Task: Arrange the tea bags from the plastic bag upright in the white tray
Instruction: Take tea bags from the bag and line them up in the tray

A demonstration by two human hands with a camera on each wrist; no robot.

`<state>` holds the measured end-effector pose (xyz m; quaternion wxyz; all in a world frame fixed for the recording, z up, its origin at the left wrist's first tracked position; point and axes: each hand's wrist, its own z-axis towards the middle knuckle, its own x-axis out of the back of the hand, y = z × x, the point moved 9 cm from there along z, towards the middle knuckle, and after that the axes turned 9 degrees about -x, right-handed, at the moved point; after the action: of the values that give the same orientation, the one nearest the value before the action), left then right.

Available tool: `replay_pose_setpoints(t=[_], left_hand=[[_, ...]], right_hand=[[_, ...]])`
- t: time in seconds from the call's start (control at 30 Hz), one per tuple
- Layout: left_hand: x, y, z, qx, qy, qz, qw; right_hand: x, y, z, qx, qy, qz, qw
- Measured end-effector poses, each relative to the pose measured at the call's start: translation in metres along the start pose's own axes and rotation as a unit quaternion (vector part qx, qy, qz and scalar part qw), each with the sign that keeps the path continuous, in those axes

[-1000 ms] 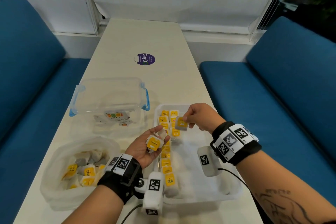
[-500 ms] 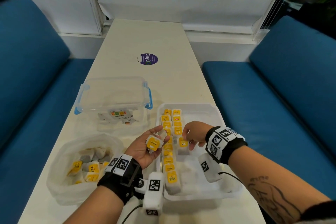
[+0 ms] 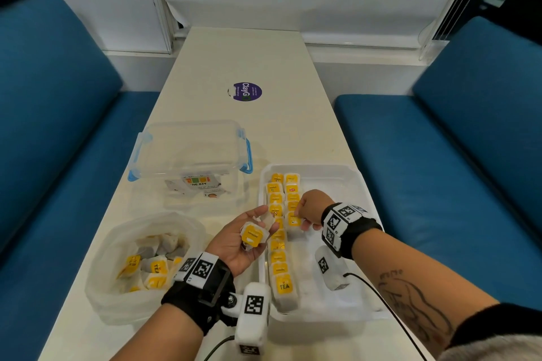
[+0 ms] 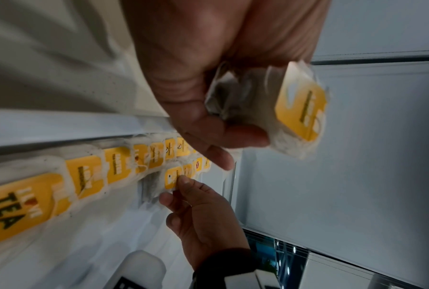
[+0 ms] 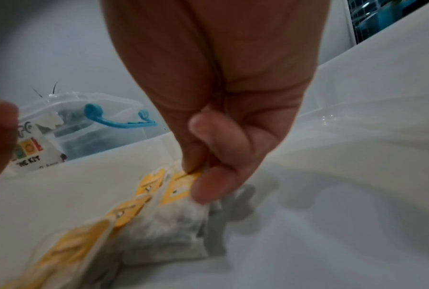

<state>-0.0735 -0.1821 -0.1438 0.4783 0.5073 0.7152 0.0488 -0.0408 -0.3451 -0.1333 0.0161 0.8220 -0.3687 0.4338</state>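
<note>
A white tray (image 3: 349, 182) on the table holds two rows of upright tea bags (image 3: 277, 246) with yellow tags along its left side. My right hand (image 3: 308, 211) is inside the tray and pinches the yellow tag of one tea bag (image 3: 293, 221) (image 5: 181, 187) at the near end of the second row. My left hand (image 3: 243, 240) hovers palm up by the tray's left rim and holds a small bunch of tea bags (image 3: 252, 236) (image 4: 292, 115). The clear plastic bag (image 3: 140, 261) at the near left still contains several tea bags.
A clear lidded box with blue clips (image 3: 190, 158) stands behind the bag and left of the tray. A purple round sticker (image 3: 247, 91) lies farther up the table. Blue seats flank both sides. The tray's right half is bare.
My right hand came down and toward me with its tea bag, from above the tray's far end to the near end of the second row. The left hand stayed where it was.
</note>
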Motion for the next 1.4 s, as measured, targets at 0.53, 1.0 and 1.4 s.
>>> replay_pose_setpoints(t=[0.53, 1.0, 1.4], left_hand=[[-0.024, 0.008, 0.012, -0.041, 0.033, -0.005, 0.999], [-0.006, 0.012, 0.003, -0.055, 0.074, -0.005, 0.996], [0.0, 0.01, -0.008, -0.038, 0.05, 0.001, 0.998]], right_hand=[[0.037, -0.054, -0.132, 0.275, 0.169, 0.132, 0.937], [0.056, -0.021, -0.095, 0.194, 0.05, 0.331, 0.922], [0.0, 0.006, -0.053, 0.04, -0.09, -0.037, 0.994]])
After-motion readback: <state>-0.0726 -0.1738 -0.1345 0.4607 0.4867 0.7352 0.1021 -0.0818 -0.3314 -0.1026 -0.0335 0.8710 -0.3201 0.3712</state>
